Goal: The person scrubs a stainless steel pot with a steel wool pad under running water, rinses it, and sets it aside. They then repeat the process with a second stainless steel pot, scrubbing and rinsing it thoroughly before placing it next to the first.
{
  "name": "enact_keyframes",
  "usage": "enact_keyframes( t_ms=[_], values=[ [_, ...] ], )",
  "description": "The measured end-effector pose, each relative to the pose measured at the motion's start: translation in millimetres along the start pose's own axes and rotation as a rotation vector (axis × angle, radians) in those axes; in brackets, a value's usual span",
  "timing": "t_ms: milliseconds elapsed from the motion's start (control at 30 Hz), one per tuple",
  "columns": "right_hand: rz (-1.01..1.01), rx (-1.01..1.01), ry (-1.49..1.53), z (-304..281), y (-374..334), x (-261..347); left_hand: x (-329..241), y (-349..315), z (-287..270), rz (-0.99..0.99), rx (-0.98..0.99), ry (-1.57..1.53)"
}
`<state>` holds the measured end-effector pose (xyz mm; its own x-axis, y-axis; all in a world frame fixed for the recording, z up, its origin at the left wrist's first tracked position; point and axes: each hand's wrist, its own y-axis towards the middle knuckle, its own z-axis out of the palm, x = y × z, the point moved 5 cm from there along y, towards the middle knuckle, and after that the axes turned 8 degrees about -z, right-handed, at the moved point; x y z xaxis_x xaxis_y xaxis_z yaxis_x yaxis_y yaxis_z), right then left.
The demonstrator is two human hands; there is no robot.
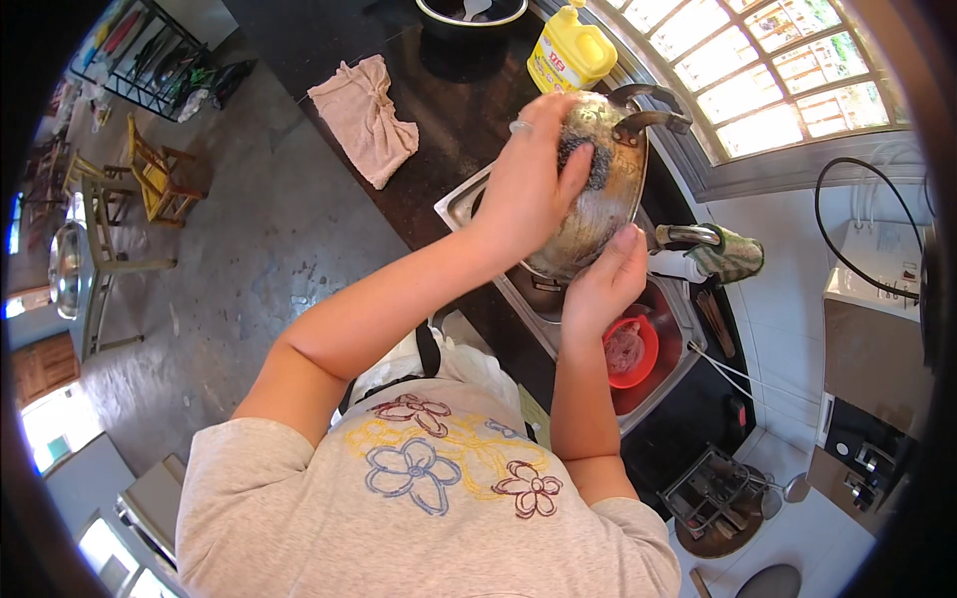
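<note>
The person's left hand (528,169) grips a dark wire scourer (600,167) against the outside of a browned metal pot (616,204), held tilted above the sink (686,317); the right hand (610,284) clasps the pot's lower edge. A pink cloth (367,125) lies on the worktop (439,110).

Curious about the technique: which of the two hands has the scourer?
The left hand: it holds the dark scourer against the pot. The right hand supports the pot.
</note>
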<state>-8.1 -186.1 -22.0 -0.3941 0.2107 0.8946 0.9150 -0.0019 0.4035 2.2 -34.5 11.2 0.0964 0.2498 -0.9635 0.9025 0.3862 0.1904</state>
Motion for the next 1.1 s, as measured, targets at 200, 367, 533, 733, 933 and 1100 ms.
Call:
enact_keyframes(
  t_ms=[200,367,533,733,933,1100],
  values=[
    [-0.108,-0.070,-0.180,-2,3,8,0,-17,14,0.156,-0.040,0.141],
    [-0.115,-0.081,-0.212,0,1,8,1,-12,13,0.126,-0.083,0.116],
    [0.000,0.018,-0.216,2,-3,-1,15,-8,15,0.197,-0.036,0.133],
    [-0.143,-0.120,-0.108,8,4,-7,5,-30,18,0.241,-0.021,0.263],
    [0.002,0.008,-0.076,8,4,-17,30,21,3,0.087,-0.014,0.074],
    [0.246,0.128,0.422,2,29,-41,68,61,-25,-0.212,0.308,-0.154]
  ],
)
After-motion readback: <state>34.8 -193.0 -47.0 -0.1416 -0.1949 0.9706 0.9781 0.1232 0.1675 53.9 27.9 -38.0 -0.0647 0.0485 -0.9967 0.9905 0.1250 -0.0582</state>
